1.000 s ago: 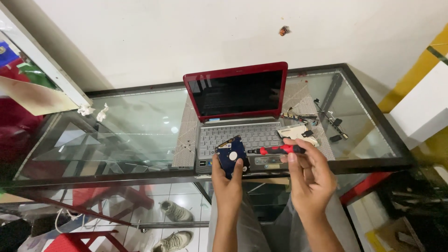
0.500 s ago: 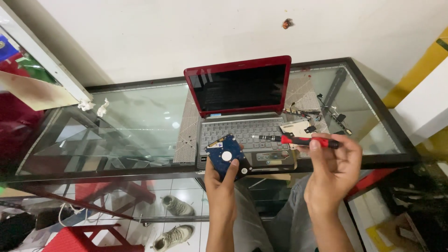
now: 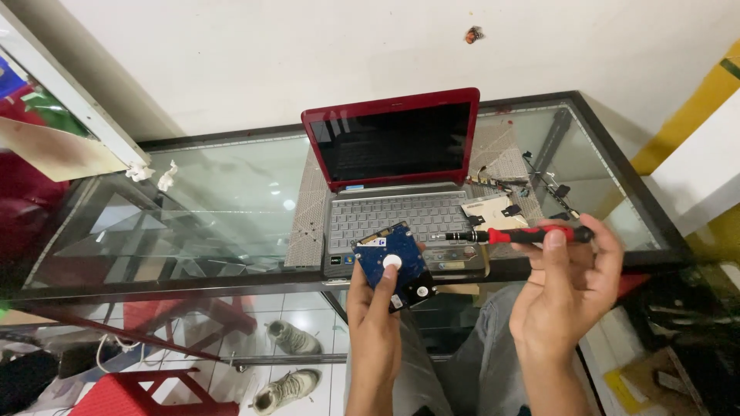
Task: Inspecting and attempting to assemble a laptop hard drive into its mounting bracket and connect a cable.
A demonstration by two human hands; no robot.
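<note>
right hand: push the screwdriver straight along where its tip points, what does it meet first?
Probably the hard drive in the left hand. The right hand aims the screwdriver leftward at its upper edge; depth is unclear.

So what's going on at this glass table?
A person sits at a glass table with an open red laptop on it. Their left hand holds up a small hard drive, blue circuit board facing the camera. Their right hand holds a red and black screwdriver level, tip pointing towards the drive. Small loose parts lie right of the laptop.
</note>
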